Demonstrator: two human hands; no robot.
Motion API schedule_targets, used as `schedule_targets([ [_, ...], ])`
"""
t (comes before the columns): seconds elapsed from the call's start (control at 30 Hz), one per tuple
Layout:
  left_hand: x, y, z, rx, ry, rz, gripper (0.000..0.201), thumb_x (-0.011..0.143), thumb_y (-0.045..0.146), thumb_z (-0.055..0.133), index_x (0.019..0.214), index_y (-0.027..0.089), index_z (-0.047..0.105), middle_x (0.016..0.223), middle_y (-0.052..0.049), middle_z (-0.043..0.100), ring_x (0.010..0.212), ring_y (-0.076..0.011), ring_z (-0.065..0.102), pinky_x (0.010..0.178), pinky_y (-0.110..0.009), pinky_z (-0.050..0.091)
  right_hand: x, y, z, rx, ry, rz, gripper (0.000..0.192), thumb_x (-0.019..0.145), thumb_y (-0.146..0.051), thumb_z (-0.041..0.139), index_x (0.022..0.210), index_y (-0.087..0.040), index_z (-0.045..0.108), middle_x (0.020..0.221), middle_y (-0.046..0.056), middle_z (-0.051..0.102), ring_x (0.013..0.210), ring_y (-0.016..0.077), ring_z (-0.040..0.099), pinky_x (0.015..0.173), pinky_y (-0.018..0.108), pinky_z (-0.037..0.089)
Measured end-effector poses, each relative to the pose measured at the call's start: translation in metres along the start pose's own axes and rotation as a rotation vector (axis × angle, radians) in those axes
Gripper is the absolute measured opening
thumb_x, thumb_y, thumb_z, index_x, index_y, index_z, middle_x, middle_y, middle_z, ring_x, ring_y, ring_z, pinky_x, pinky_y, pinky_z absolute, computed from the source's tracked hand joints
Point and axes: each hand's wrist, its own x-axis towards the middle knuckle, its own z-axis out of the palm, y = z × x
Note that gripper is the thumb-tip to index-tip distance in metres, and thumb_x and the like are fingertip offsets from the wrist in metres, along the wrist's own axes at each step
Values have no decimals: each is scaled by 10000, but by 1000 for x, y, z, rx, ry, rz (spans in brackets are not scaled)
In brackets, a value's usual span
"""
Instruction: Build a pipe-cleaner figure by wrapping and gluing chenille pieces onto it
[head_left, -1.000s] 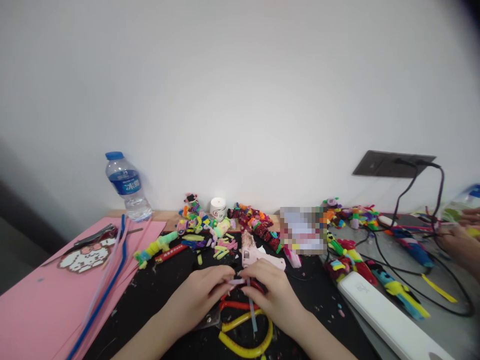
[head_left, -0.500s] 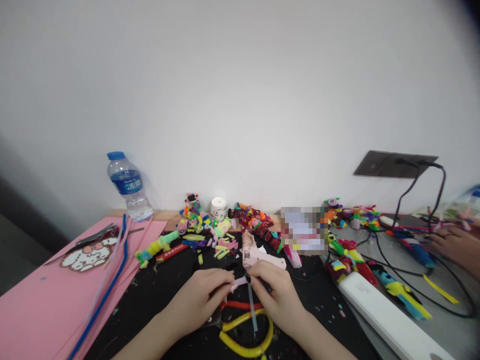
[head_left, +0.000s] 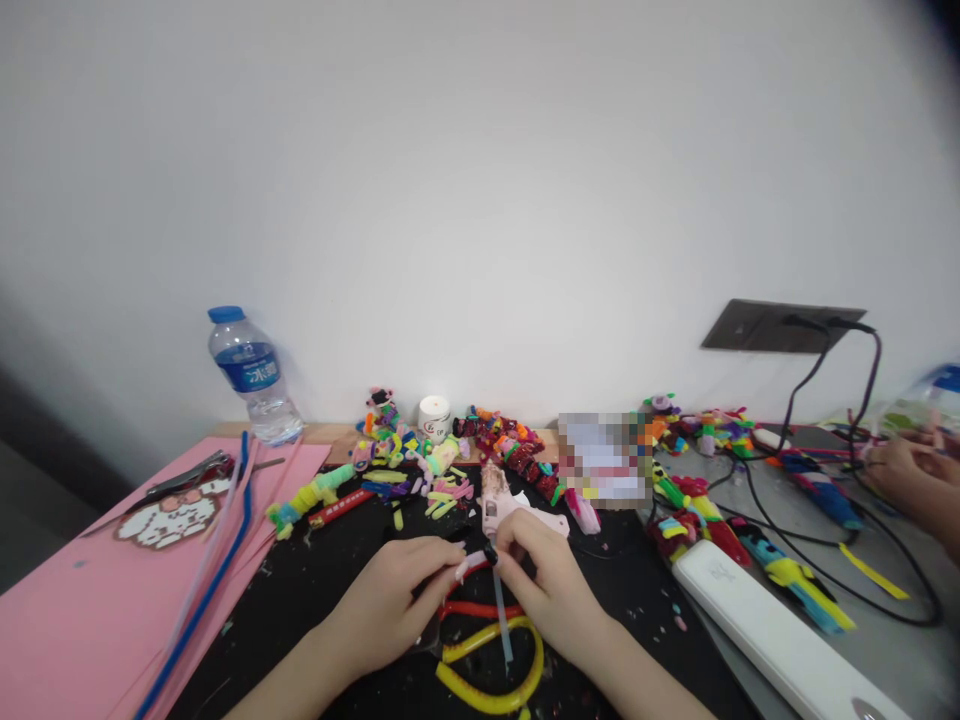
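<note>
Pale pink pipe cleaner [head_left: 472, 563], pinched between left hand [head_left: 390, 600] and right hand [head_left: 544, 585] above the black mat [head_left: 330, 570]; a firm fingertip grip close to the bend should keep it controlled. A glue stick [head_left: 501, 620] hangs beneath. Glue gun [head_left: 510, 505], yellow loop [head_left: 491, 670] and scattered scraps [head_left: 442, 490] crowd close; another person's hand [head_left: 911, 470] works far right.

Lighting: bright, even, soft shadows — wide-angle bend and dark corners at edges; slight overall softness.
</note>
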Motion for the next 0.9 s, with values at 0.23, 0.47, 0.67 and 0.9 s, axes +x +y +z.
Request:
schedule_targets([
  [0.23, -2, 0, 2, 158, -38, 95, 230, 896, 161, 377, 915, 178, 606, 746, -44, 616, 678, -147, 568, 627, -221, 422, 1, -5, 0, -12, -44, -20, 189, 855, -75, 384, 705, -190, 400, 768, 11, 458, 703, 143, 451, 622, 259, 387],
  [0.47, -4, -3, 4, 267, -27, 150, 209, 888, 158, 401, 935, 191, 602, 778, -43, 637, 693, -159, 582, 630, -239, 429, 1, -4, -1, -46, -76, -28, 182, 852, -64, 381, 726, -188, 422, 812, 26, 470, 742, 150, 473, 665, 265, 411],
  [0.67, -2, -6, 4, 190, 48, 114, 187, 894, 181, 410, 937, 189, 592, 817, -49, 650, 716, -147, 603, 663, -224, 466, 2, -4, -1, -55, -34, -54, 178, 832, -43, 381, 758, -180, 470, 857, 49, 496, 771, 159, 490, 703, 283, 436],
  [0.9, -3, -8, 4, 131, 46, 95, 191, 898, 165, 406, 983, 203, 573, 895, -46, 661, 780, -147, 615, 709, -223, 475, 2, -2, -1, -101, -32, -52, 181, 832, -46, 382, 757, -178, 481, 862, 53, 499, 774, 162, 500, 711, 283, 446],
])
